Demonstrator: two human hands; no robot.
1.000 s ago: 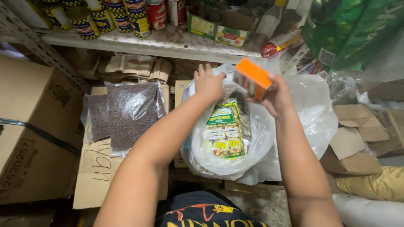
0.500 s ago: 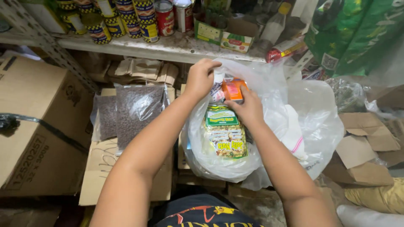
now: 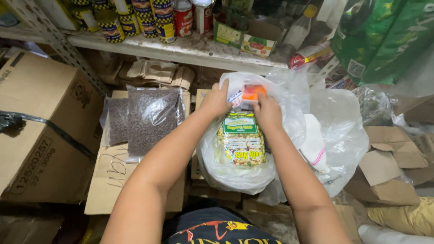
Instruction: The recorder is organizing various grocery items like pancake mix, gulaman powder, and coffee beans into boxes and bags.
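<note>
Setting: cluttered storeroom, metal shelf (image 3: 181, 47) of tins above, cardboard boxes on the floor.
Bag: thin clear plastic bag (image 3: 235, 167), on the boxes; soft, slippery, likely tears easily; best gripped at the rim.
Left hand (image 3: 216, 101): fingers pinching the bag's rim, holding it open.
Right hand (image 3: 267, 113): fingers closed on a small orange box (image 3: 253, 92) at the bag's mouth; light, stiff.
Hidden: fingertips behind plastic; bag's lower contents unclear besides a green-yellow snack packet (image 3: 242, 138).

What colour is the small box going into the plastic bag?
Orange box, seen through the clear bag; head view.
</note>
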